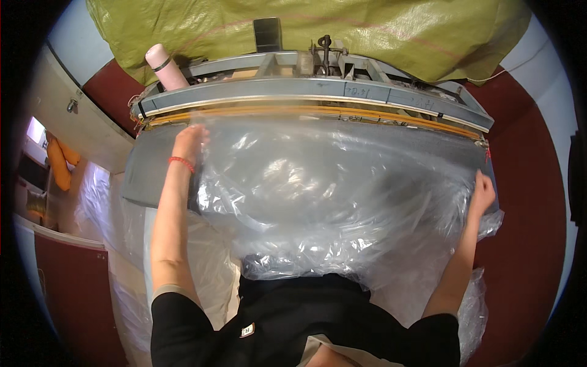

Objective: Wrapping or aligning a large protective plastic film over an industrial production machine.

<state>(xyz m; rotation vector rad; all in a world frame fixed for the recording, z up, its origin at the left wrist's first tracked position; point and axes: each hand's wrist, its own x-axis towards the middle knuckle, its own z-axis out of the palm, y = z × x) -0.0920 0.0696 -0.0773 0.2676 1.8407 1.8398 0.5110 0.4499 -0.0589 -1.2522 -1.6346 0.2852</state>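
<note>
A large clear plastic bag (330,189) lies spread over the grey bed of a long sealing machine (318,92), its far edge near the yellow sealing strip (318,112). My left hand (189,142) presses flat on the bag's upper left corner, close to the strip; a red band circles that wrist. My right hand (483,192) grips the bag's right edge, fingers closed on the film. The bag's lower part bunches against my dark shirt.
A pink bottle (166,67) stands at the machine's left end. A yellow-green tarp (379,30) hangs behind the machine. More clear plastic sheets (122,226) pile at the lower left, beside a dark red panel (73,293).
</note>
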